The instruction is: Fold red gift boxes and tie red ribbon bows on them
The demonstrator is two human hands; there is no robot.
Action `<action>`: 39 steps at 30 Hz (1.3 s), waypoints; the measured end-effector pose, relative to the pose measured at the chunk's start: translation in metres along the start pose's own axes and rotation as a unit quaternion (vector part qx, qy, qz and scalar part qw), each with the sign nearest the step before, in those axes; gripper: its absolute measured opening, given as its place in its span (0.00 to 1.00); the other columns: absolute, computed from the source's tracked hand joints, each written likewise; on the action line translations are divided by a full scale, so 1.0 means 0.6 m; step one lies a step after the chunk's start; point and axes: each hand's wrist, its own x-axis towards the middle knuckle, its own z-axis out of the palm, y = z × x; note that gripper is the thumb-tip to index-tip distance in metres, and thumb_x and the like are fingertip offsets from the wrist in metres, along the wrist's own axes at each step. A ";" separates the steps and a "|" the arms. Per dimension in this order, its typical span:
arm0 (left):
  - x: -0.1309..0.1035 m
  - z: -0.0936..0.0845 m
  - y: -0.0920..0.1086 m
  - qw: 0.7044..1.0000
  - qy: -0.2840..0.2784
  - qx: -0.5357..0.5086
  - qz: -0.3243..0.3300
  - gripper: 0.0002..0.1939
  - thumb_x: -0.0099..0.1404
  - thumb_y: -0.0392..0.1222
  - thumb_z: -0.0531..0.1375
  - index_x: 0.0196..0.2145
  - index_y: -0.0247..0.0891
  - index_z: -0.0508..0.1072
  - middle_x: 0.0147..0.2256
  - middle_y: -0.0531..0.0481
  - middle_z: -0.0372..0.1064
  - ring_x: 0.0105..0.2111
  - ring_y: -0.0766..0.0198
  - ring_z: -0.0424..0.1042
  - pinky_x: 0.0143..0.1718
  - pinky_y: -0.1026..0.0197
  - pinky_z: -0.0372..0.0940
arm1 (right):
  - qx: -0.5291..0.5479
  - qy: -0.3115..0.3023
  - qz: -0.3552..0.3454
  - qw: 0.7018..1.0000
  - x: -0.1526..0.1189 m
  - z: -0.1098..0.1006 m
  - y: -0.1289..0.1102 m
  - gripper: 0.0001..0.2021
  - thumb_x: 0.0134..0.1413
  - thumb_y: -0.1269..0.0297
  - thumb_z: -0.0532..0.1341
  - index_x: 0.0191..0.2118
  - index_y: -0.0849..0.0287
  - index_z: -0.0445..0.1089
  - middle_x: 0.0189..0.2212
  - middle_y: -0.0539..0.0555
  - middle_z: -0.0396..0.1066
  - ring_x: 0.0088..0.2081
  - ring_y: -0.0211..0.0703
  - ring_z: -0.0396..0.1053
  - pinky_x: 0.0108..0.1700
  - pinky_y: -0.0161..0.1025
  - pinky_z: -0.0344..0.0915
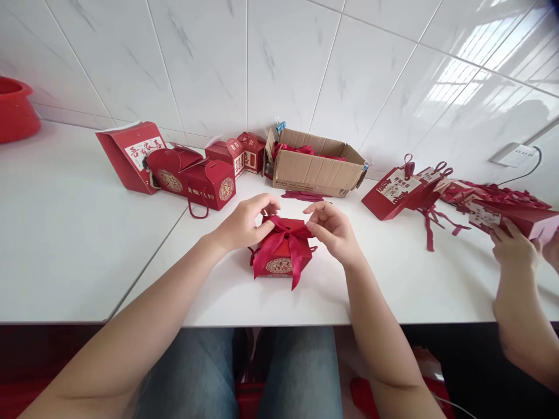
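Note:
A small red gift box [279, 266] with a gold round emblem stands on the white table in front of me. Tied across its top is a crimson ribbon bow [286, 234], its two tails hanging down the front. My left hand [250, 224] curls in from the left, thumb against the bow's left loop. On the other side, my right hand [334, 231] pinches the end of the right loop between thumb and finger. Short cord handles show at both sides of the box.
Behind stands a cardboard box [312, 173] of red ribbon, with ribbon strips [305, 196] before it. Finished-looking red boxes [209, 183] sit back left, red bags [388, 195] right. A co-worker's hand [515, 244] holds a red box at far right. A red basin [15, 110] is far left.

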 end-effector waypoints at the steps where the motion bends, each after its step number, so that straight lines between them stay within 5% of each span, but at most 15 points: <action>1: 0.000 0.001 0.002 1.000 -0.016 -0.009 -0.001 0.07 0.60 0.32 0.54 0.37 0.38 0.67 0.35 0.49 0.69 0.34 0.65 0.68 0.37 0.62 0.65 | 0.000 0.003 0.004 1.000 0.001 0.001 0.001 0.09 0.54 0.60 0.61 0.40 0.57 0.66 0.21 0.44 0.59 0.23 0.32 0.57 0.26 0.33 0.57; 16: 0.000 -0.006 0.016 0.996 -0.075 -0.036 0.027 0.06 0.58 0.32 0.52 0.30 0.38 0.68 0.34 0.48 0.67 0.36 0.62 0.67 0.41 0.59 0.64 | -0.006 0.022 0.045 0.999 0.005 0.011 0.008 0.14 0.53 0.52 0.63 0.36 0.59 0.67 0.18 0.43 0.57 0.21 0.31 0.54 0.24 0.32 0.54; 21: 0.002 -0.006 0.020 0.987 -0.103 -0.111 -0.047 0.01 0.56 0.35 0.51 0.27 0.39 0.60 0.39 0.47 0.67 0.39 0.60 0.66 0.41 0.58 0.65 | -0.009 0.015 0.045 0.999 0.004 0.010 0.009 0.14 0.51 0.53 0.65 0.35 0.58 0.69 0.18 0.43 0.57 0.20 0.31 0.54 0.22 0.32 0.54; 27: 0.008 -0.006 0.009 0.964 -0.149 -0.200 -0.096 0.03 0.49 0.36 0.50 0.22 0.37 0.62 0.43 0.44 0.69 0.41 0.56 0.69 0.39 0.55 0.67 | -0.049 -0.014 0.019 0.999 0.001 0.010 0.002 0.14 0.52 0.52 0.64 0.31 0.59 0.75 0.27 0.53 0.71 0.27 0.36 0.65 0.27 0.35 0.62; 33: 0.010 -0.001 0.006 0.958 -0.086 -0.237 -0.139 0.20 0.62 0.46 0.52 0.16 0.35 0.65 0.40 0.43 0.71 0.33 0.61 0.70 0.37 0.56 0.67 | -0.057 -0.016 0.028 0.998 -0.001 0.010 -0.004 0.17 0.56 0.51 0.60 0.32 0.60 0.77 0.24 0.52 0.71 0.25 0.34 0.63 0.25 0.34 0.60; 39: 0.009 0.004 0.007 0.956 -0.091 -0.236 -0.148 0.19 0.61 0.47 0.58 0.17 0.35 0.65 0.38 0.46 0.70 0.33 0.65 0.69 0.36 0.59 0.66 | -0.066 -0.039 0.030 0.997 -0.003 0.013 -0.003 0.18 0.56 0.51 0.60 0.31 0.61 0.79 0.21 0.51 0.70 0.22 0.32 0.59 0.22 0.33 0.54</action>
